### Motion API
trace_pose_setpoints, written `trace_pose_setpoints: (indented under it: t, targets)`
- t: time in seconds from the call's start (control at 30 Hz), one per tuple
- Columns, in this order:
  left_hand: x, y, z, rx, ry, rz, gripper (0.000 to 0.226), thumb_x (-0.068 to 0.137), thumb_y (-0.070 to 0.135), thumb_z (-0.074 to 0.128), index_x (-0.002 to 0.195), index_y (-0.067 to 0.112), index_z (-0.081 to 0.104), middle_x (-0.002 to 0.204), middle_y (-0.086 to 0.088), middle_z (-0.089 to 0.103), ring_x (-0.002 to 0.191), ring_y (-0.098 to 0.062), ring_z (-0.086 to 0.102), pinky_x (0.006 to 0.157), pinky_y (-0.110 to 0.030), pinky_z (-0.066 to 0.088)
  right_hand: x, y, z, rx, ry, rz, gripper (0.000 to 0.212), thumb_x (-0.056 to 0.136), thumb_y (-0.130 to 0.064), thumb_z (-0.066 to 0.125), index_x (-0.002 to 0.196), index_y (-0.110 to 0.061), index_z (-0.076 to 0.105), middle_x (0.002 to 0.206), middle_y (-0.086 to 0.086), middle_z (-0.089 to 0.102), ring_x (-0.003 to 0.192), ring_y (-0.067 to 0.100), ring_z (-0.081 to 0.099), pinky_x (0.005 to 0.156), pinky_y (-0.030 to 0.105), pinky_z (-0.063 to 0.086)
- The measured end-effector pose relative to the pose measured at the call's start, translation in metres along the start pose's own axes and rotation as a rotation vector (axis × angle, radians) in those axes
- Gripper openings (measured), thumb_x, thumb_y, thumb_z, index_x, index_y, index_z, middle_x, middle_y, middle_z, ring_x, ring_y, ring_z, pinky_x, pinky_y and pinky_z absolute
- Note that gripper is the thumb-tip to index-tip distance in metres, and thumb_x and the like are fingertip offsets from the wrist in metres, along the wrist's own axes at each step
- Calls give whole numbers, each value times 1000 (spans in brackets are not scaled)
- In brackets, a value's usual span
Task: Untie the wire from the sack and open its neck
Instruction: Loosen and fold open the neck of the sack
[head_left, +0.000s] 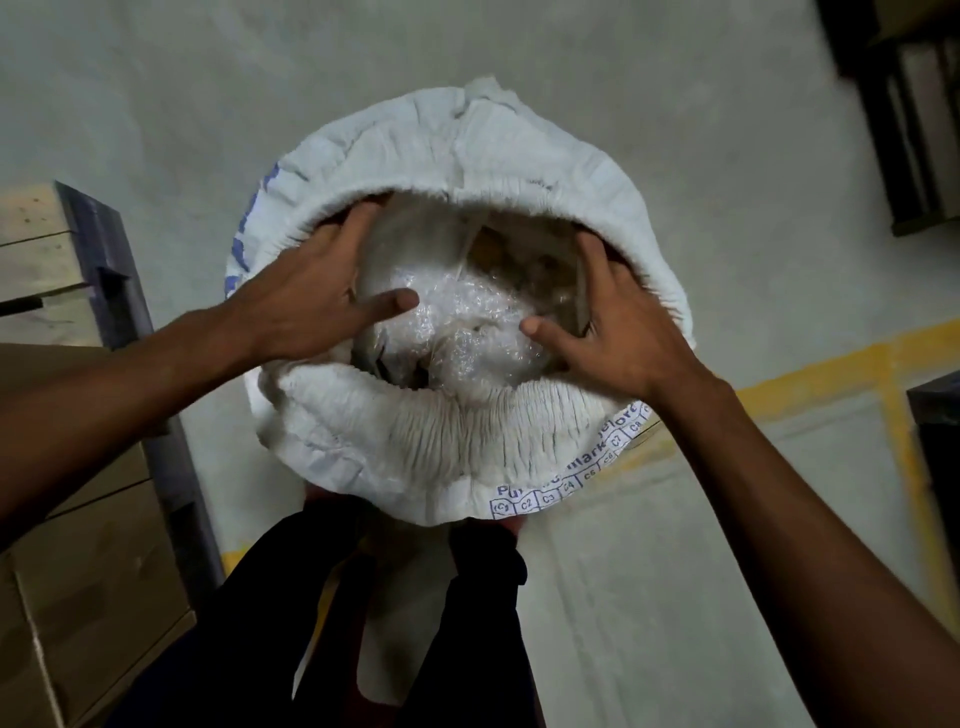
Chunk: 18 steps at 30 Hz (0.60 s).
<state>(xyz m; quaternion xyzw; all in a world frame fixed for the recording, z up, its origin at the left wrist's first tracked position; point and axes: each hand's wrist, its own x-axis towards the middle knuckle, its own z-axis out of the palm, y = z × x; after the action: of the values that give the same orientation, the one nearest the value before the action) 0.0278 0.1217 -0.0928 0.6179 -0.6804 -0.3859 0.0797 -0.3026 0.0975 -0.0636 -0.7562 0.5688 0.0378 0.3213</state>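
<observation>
A white woven sack (509, 156) with blue print stands upright on the floor between my legs. Its neck is spread wide, with the crinkled rim folded outward all around. Inside lies a clear plastic liner (467, 322), bunched in the middle, over brownish contents. My left hand (311, 291) reaches into the opening from the left, fingers apart, fingertips tucked under the far rim and thumb on the liner. My right hand (608, 322) mirrors it on the right, fingers spread against the inner rim, thumb touching the liner. No wire shows anywhere in view.
Stacked wooden boards and cardboard boxes (62, 467) stand close on the left. A dark rack (914, 104) is at the top right and a dark object (940, 441) at the right edge. A yellow line (831, 364) marks the grey floor.
</observation>
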Motion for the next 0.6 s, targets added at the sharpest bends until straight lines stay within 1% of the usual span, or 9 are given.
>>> trace_pose_setpoints:
  t: [0.07, 0.1, 0.13, 0.23, 0.3, 0.4, 0.5, 0.57, 0.6]
  targets:
    - [11, 2, -10, 12, 52, -9, 107, 81, 95, 41, 164, 33, 13, 157, -16, 48, 124, -38, 62, 110, -57, 47, 10, -1, -11, -31, 27, -12, 111, 78, -94, 40, 164, -32, 5, 158, 18, 45, 140, 35, 49, 112, 49, 43]
    - [15, 3, -16, 23, 72, 0, 104, 83, 95, 40, 163, 33, 15, 153, -17, 51, 116, -37, 65, 106, -57, 49, 14, -1, -17, -48, 43, -29, 109, 79, -93, 40, 164, -32, 8, 158, 16, 46, 140, 35, 49, 112, 48, 43]
    - [19, 4, -23, 47, 95, 15, 102, 84, 95, 37, 163, 33, 18, 153, -16, 52, 116, -38, 65, 105, -57, 49, 18, -1, -24, -65, 63, -55, 106, 80, -91, 41, 164, -33, 11, 158, 13, 47, 140, 33, 50, 111, 47, 44]
    - [25, 9, -41, 164, 156, 34, 100, 83, 96, 29, 162, 35, 24, 158, -11, 51, 138, -36, 55, 110, -56, 46, 29, 1, -39, -80, 123, -132, 95, 87, -82, 48, 163, -32, 23, 157, 6, 52, 140, 27, 51, 112, 42, 43]
    - [28, 12, -48, 238, 171, 39, 98, 83, 97, 27, 162, 38, 26, 161, -7, 50, 143, -34, 51, 112, -57, 46, 36, 5, -44, -97, 131, -155, 92, 89, -78, 53, 163, -32, 23, 156, 8, 53, 140, 29, 52, 114, 43, 43]
    - [31, 12, -52, 330, 162, 73, 93, 85, 95, 30, 161, 43, 25, 162, -5, 50, 144, -34, 51, 112, -57, 47, 42, 9, -45, -194, 127, -197, 93, 92, -73, 55, 165, -35, 12, 156, 15, 50, 138, 35, 53, 112, 48, 46]
    - [35, 11, -53, 423, 144, 100, 92, 85, 95, 30, 164, 48, 20, 163, -5, 48, 146, -33, 50, 112, -56, 48, 49, 9, -47, -238, 125, -232, 93, 97, -62, 57, 165, -40, -2, 157, 15, 47, 131, 39, 58, 101, 51, 53]
    - [40, 9, -53, 476, 133, 105, 92, 84, 95, 30, 164, 52, 14, 161, -7, 51, 146, -33, 50, 112, -55, 48, 56, 6, -47, -243, 126, -233, 94, 97, -62, 55, 164, -43, -9, 157, 14, 47, 126, 40, 60, 95, 52, 56]
    - [43, 8, -53, 499, 126, 99, 93, 84, 96, 28, 164, 54, 10, 160, -8, 53, 144, -35, 52, 111, -56, 49, 62, 6, -46, -248, 127, -227, 95, 97, -64, 54, 164, -42, -10, 157, 14, 46, 127, 40, 60, 94, 51, 56]
